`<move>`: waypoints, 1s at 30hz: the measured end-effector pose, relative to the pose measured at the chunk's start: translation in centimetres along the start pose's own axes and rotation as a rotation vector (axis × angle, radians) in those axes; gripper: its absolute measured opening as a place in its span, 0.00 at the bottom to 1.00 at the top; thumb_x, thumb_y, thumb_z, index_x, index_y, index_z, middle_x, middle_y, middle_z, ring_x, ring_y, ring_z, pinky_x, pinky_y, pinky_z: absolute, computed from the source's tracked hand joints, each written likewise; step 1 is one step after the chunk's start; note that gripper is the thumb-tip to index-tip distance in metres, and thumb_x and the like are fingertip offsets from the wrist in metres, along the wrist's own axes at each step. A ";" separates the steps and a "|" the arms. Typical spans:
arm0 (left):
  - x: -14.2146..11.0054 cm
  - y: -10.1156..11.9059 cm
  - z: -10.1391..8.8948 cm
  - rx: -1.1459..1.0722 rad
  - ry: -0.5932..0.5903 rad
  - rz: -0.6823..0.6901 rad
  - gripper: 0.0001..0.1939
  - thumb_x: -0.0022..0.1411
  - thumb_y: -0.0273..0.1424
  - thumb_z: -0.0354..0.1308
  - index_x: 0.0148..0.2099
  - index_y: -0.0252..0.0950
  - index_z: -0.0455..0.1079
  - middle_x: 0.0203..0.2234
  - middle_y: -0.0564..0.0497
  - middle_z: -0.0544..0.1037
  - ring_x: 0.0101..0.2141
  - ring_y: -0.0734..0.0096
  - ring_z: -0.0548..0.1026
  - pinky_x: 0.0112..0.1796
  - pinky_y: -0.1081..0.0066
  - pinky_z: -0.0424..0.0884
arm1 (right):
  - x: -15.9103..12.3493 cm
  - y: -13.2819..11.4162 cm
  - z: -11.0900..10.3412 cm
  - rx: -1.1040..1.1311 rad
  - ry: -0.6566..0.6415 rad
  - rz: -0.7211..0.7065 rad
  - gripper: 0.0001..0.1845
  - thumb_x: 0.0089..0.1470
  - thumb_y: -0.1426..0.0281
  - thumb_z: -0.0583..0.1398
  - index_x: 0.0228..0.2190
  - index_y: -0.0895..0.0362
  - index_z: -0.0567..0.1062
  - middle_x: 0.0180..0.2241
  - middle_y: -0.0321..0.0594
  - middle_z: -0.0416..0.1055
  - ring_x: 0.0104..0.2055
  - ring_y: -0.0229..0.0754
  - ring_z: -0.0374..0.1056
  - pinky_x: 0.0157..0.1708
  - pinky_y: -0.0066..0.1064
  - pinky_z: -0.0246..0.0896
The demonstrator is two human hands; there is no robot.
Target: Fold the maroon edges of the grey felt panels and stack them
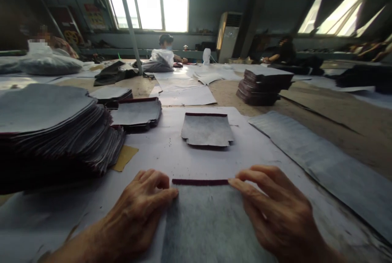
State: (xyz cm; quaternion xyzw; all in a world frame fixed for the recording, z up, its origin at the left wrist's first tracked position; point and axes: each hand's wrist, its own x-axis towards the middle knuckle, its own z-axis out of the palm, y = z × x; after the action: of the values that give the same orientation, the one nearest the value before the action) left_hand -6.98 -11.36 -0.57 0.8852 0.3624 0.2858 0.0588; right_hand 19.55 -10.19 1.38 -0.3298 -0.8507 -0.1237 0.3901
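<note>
A grey-backed panel of thin sheet material lies flat in front of me, with a narrow dark red folded edge along its far side. At the left end of that fold my left hand is closed, thumb against the corner and fingers curled. My right hand pinches the right end between thumb and fingers. Just beyond lies a smaller grey cut piece, with dark red far and near edges and notched near corners. Whether the material is leather or cloth I cannot tell.
A tall stack of grey-backed sheets rises at the left, with a smaller stack behind it. A dark red pile stands back right. One long grey strip stretches along the right. Other people sit across the table.
</note>
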 end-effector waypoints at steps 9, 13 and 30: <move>0.9 0.2 -0.7 0.092 0.062 -0.017 0.12 0.58 0.24 0.50 0.46 0.36 0.62 0.39 0.46 0.69 0.40 0.64 0.67 0.39 0.63 0.68 | -3.8 0.5 -1.3 -0.022 -0.190 0.092 0.14 0.51 0.81 0.50 0.35 0.62 0.73 0.31 0.44 0.70 0.33 0.42 0.64 0.32 0.35 0.63; 4.9 2.3 1.2 0.008 0.018 -0.017 0.16 0.57 0.24 0.50 0.48 0.38 0.65 0.38 0.46 0.70 0.37 0.64 0.68 0.37 0.62 0.69 | -4.1 0.3 -1.1 -0.026 -0.204 0.099 0.15 0.52 0.80 0.49 0.35 0.62 0.73 0.31 0.45 0.69 0.33 0.42 0.62 0.31 0.34 0.63; 9.0 4.2 6.0 -0.191 -0.109 0.023 0.14 0.62 0.23 0.44 0.38 0.35 0.72 0.28 0.48 0.67 0.31 0.69 0.64 0.34 0.63 0.67 | -3.9 0.6 -1.3 0.076 -0.201 0.240 0.14 0.53 0.80 0.49 0.34 0.59 0.74 0.29 0.43 0.68 0.33 0.41 0.61 0.31 0.32 0.62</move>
State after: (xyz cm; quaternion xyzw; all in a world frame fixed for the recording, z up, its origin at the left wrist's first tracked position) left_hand 3.99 -7.72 -0.07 0.8939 0.3195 0.2711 0.1591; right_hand 22.52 -12.18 -0.66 -0.4247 -0.8440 -0.0102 0.3274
